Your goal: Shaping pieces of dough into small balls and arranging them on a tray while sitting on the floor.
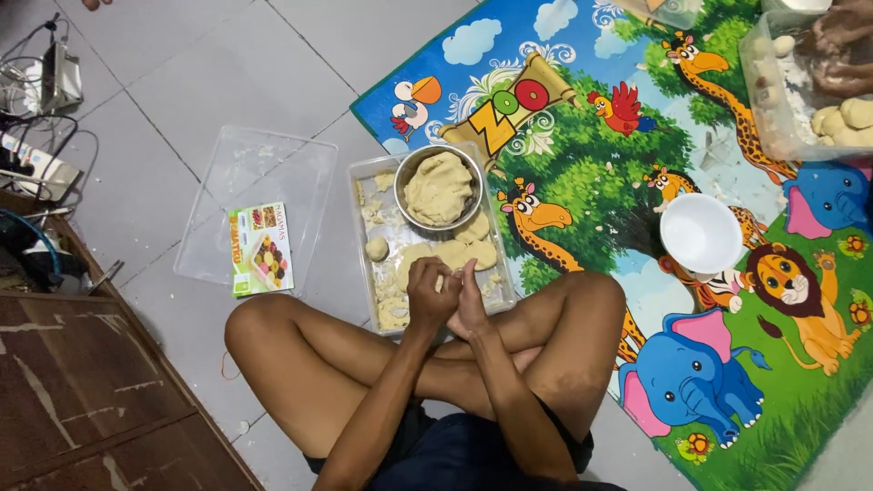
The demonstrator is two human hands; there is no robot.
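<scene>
Left hand (430,295) and right hand (470,298) pressed together around a small pale dough lump (440,283), round metal dough bowl (439,188) at 12 o'clock in the clear plastic tray (366,238).

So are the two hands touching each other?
Touching. The head view shows the left hand and right hand pressed together, fingers overlapping, over the clear tray that holds flat dough pieces. What sits between the palms is hidden.

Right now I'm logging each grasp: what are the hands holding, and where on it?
Both hands, left hand and right hand, are cupped around a small piece of dough, enclosing its sides.
</scene>
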